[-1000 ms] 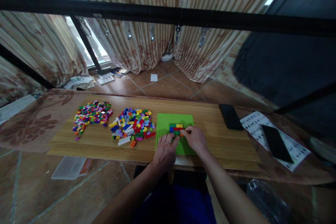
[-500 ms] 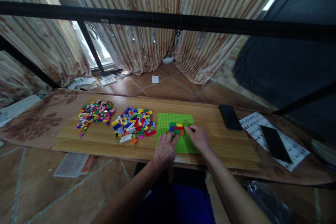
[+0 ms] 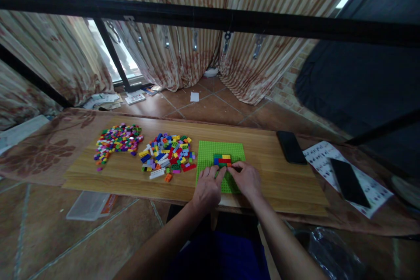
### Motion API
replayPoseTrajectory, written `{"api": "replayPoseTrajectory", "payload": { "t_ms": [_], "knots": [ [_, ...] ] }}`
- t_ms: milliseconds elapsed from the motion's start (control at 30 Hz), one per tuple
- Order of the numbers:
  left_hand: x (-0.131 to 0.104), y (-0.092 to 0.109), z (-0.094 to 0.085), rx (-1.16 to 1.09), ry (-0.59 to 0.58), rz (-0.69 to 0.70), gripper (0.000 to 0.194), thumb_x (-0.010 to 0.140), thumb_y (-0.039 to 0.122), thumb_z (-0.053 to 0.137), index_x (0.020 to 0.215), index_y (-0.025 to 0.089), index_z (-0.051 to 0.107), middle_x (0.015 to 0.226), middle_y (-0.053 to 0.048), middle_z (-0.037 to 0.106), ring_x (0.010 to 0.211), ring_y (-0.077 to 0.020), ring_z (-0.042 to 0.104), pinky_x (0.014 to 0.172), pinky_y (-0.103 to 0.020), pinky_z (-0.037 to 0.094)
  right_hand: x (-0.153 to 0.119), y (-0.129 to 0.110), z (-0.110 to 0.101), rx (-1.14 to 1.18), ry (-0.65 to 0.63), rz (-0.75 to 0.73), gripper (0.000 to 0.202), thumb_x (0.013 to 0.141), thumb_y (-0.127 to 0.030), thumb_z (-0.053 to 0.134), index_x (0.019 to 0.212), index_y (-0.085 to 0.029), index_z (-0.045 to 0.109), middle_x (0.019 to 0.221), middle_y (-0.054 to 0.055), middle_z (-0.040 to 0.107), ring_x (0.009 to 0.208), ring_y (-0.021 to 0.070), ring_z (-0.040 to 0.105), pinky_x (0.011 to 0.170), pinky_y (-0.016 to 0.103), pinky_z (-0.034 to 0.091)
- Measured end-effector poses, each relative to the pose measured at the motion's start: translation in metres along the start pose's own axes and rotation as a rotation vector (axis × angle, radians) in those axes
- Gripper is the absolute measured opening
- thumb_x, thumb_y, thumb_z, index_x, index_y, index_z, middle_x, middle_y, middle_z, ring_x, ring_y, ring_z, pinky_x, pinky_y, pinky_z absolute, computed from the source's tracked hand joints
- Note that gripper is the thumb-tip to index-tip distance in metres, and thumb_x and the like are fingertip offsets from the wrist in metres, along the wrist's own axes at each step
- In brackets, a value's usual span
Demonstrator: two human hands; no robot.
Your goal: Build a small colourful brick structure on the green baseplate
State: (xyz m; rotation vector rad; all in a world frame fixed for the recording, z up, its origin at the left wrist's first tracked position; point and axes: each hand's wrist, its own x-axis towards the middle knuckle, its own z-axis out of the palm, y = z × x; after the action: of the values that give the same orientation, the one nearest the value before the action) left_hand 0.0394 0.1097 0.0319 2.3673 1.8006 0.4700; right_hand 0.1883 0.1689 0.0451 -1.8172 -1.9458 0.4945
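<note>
On a green baseplate [image 3: 204,151] lies a small block of joined bricks [image 3: 222,160] in blue, green, yellow, red and orange. My left hand [image 3: 208,186] rests on the plate's front left part, its fingers apart and fingertips at the block's near edge. At the block's near right corner is my right hand [image 3: 246,178], with thumb and fingers pinched together; whatever they hold, if anything, is too small to make out. To the left of the plate is a pile of mixed bricks [image 3: 170,153].
A heap of smaller pieces [image 3: 120,140] lies farther left on the wooden board [image 3: 275,188]. At the right are a black phone [image 3: 291,147], a printed sheet [image 3: 320,153] and a second dark phone [image 3: 349,182]. A black rail [image 3: 203,13] crosses beyond the board.
My right hand has moved closer to me and slightly left, from the block's right side to its near right corner. My left hand stays nearly in place. The view has shifted slightly.
</note>
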Motion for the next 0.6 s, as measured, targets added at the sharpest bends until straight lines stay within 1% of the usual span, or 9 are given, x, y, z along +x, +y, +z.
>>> {"api": "replayPoseTrajectory", "payload": {
  "t_ms": [100,167,233,333,433,600],
  "knots": [
    [0.008,0.004,-0.007,0.023,-0.078,-0.003,0.062,0.082,0.016,0.046,0.142,0.025,0.035,0.119,-0.011,0.052,0.1,-0.0249,0.049,0.085,-0.039,0.041,-0.002,-0.001,0.0,-0.011,0.017,0.011,0.022,0.079,-0.04,0.058,0.078,-0.022,0.071,0.08,0.006,0.069,0.073,0.02,0.063,0.066,0.031,0.044],
    [0.013,0.008,-0.013,0.05,-0.136,0.002,0.064,0.08,0.018,0.049,0.142,0.027,0.035,0.115,-0.011,0.052,0.098,-0.0254,0.049,0.083,-0.04,0.041,-0.002,-0.001,0.0,-0.01,0.019,0.017,0.022,0.08,-0.038,0.057,0.078,-0.022,0.071,0.079,0.005,0.069,0.073,0.0197,0.063,0.065,0.03,0.044],
    [0.018,0.012,-0.017,0.078,-0.176,-0.006,0.063,0.079,0.018,0.05,0.14,0.025,0.038,0.115,-0.011,0.052,0.097,-0.0256,0.05,0.081,-0.04,0.041,-0.003,0.0,0.0,-0.003,0.015,0.009,0.021,0.081,-0.036,0.056,0.078,-0.022,0.071,0.079,0.005,0.069,0.073,0.0193,0.063,0.065,0.03,0.044],
    [0.023,0.018,-0.02,0.118,-0.189,-0.022,0.059,0.08,0.018,0.048,0.139,0.022,0.04,0.115,-0.012,0.052,0.095,-0.0256,0.052,0.08,-0.04,0.042,-0.005,0.002,0.0,0.019,0.008,-0.019,0.021,0.082,-0.036,0.054,0.079,-0.022,0.071,0.081,0.004,0.068,0.073,0.0187,0.063,0.066,0.03,0.044],
    [0.024,0.022,-0.021,0.145,-0.198,-0.027,0.056,0.083,0.019,0.046,0.138,0.022,0.04,0.114,-0.012,0.053,0.095,-0.0261,0.053,0.079,-0.039,0.043,-0.009,0.006,0.0,0.06,0.011,-0.054,0.022,0.084,-0.035,0.053,0.086,-0.022,0.07,0.087,0.005,0.067,0.077,0.0191,0.063,0.069,0.03,0.045],
    [0.024,0.025,-0.024,0.157,-0.223,-0.052,0.056,0.084,0.019,0.044,0.14,0.021,0.039,0.112,-0.013,0.053,0.095,-0.027,0.054,0.079,-0.04,0.044,-0.018,0.01,0.003,0.114,0.033,-0.11,0.024,0.086,-0.027,0.049,0.098,-0.02,0.069,0.093,0.008,0.066,0.087,0.0212,0.062,0.079,0.034,0.048]
  ]
}}
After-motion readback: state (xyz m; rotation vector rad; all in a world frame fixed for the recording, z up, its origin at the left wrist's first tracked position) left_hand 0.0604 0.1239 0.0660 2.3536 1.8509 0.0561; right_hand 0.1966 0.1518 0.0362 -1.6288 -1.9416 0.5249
